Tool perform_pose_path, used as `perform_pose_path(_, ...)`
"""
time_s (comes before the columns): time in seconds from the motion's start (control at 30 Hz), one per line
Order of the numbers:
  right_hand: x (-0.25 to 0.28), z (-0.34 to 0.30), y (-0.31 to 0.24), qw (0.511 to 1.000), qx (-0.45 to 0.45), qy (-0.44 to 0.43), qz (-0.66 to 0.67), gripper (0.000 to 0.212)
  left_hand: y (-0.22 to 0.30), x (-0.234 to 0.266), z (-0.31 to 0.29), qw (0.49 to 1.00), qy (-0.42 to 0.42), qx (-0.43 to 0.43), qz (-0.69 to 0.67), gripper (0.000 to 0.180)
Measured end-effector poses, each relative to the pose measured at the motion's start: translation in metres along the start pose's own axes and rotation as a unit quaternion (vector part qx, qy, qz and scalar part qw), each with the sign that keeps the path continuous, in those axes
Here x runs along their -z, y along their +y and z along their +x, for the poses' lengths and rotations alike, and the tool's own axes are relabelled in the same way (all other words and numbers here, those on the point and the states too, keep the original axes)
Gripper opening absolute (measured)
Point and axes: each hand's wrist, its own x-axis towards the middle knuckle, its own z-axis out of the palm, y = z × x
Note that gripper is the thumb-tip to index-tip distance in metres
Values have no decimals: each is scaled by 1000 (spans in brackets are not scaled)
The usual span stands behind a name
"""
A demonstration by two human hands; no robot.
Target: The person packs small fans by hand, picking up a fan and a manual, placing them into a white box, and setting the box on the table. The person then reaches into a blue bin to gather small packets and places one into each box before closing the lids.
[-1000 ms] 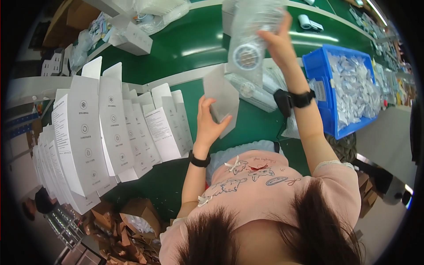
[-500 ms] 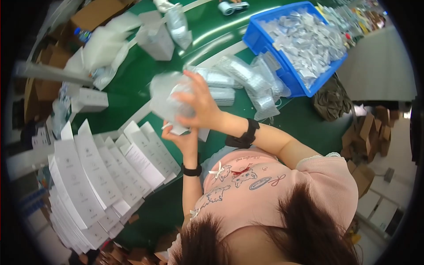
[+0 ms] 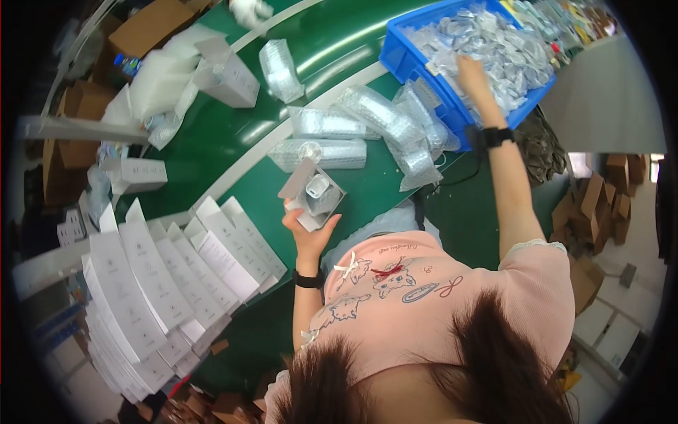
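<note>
My left hand (image 3: pixel 308 230) grips an open white carton (image 3: pixel 329 205) from below, its fingers and thumb on either side. The carton's top faces up with a flap raised, and a white, rounded-square part shows inside among clear plastic. My right hand (image 3: pixel 472 76) is at the near left side of a blue bin (image 3: pixel 441 99), closed, with its fingertips down among small clear plastic packets (image 3: pixel 498 63). Whatever it pinches is hidden. Several bubble-wrapped packages (image 3: pixel 332 153) lie on the green surface just beyond the carton.
Many flat white cartons (image 3: pixel 159 283) stand fanned out on the left. An open white box (image 3: pixel 229 74) and a bubble-wrapped package (image 3: pixel 281 71) rest on the green belt (image 3: pixel 205 138). White foam sheets (image 3: pixel 159 81) are piled at the far left. A blurred white glove-like shape (image 3: pixel 251 10) is at the far edge.
My right hand has left the carton and moved right to the blue bin. A cloudy white bag-like sheet no longer covers the carton. The far white box and wrapped package have shifted left.
</note>
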Motion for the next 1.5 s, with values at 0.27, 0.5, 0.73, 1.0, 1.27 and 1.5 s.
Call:
perform_pose_path(0.27, -17, 27, 54, 995, -35, -84, -29, 22, 39, 22, 38, 993, 14, 65, 98, 40)
perform_pose_path(0.5, 103, -51, -80, 801, 11, -5, 599, 53, 57, 33, 55, 972, 33, 219, 77, 16)
perform_pose_path(0.73, 90, -115, -234, 701, 416, -77, 575, 56, 39, 33, 62, 977, 41, 203, 49, 10)
perform_pose_path(1.0, 70, -117, -264, 743, 602, -16, 293, 46, 33, 37, 59, 982, 35, 187, 15, 6)
perform_pose_path(1.27, 72, -123, -254, 717, 588, 0, 374, 65, 27, 51, 52, 967, 25, 250, -36, 14)
perform_pose_path(1.5, 18, -129, -259, 724, 285, -190, 599, 95, 28, 108, 41, 857, 110, 158, 478, 82)
